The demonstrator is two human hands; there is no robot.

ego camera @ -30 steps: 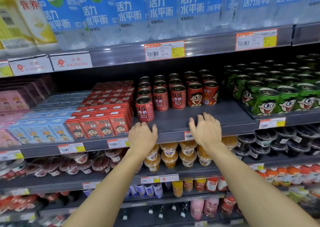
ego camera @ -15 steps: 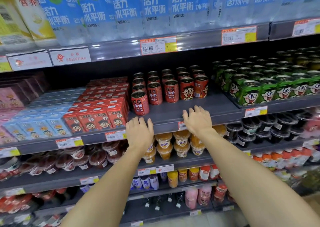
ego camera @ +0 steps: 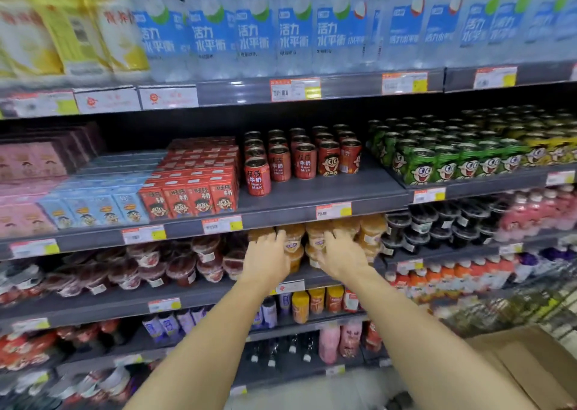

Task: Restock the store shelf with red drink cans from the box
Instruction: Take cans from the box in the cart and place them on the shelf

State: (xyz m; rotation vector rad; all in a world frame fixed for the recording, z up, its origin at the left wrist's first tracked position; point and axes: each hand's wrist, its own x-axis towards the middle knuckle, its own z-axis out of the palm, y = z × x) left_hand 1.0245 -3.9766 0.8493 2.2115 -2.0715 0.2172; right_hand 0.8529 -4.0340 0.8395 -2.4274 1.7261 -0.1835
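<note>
Both hands (ego camera: 265, 261) (ego camera: 343, 258) lower, before orange cups (ego camera: 371, 231)

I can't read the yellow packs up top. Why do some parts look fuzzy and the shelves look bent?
Head view: the yellow packs and far edges are blurred, likely from motion; the red cans in the middle stay sharp; the wide lens curves the shelf; ceiling light glares on the water bottles.
</note>
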